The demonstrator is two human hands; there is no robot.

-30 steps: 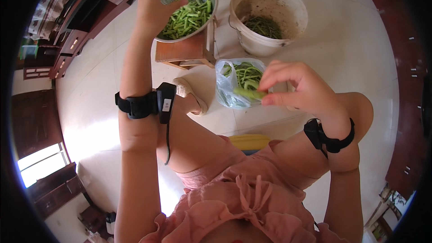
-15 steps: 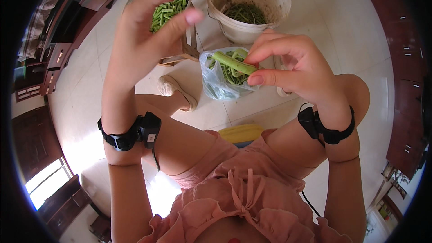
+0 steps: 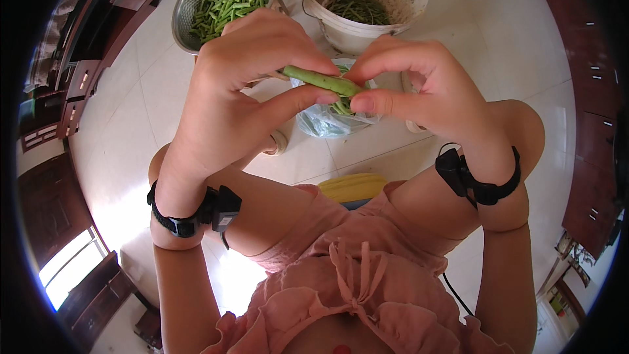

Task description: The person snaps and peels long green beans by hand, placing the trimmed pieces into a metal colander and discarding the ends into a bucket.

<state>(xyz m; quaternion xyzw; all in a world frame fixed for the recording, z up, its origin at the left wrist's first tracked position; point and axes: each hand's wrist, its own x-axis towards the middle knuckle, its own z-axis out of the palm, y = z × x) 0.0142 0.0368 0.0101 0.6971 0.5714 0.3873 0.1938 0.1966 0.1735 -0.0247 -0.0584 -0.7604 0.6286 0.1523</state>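
Between my two hands is a piece of green bean [image 3: 320, 81], thick and light green, held nearly level. My left hand [image 3: 252, 78] pinches its left part between thumb and fingers. At its right end the thumb and fingertips of my right hand [image 3: 413, 82] are closed on it. Below and behind the bean, a clear plastic bag [image 3: 322, 124] with more long green beans stands on the floor, partly hidden by my hands. A perforated metal colander [image 3: 185, 28] at the far left holds many short cut bean pieces [image 3: 230, 5].
A dirty white bucket [image 3: 347, 42] with dark green scraps [image 3: 358, 9] in its bottom stands beyond the bag. The colander rests on a stool, mostly hidden. Dark wooden cabinets [image 3: 593, 124] line the right side. My knees flank the bag, and a yellow object [image 3: 350, 188] lies between my thighs.
My left hand has come down and right from near the colander, fingers apart before, and now grips the bean's left part. The right hand still holds its right end.
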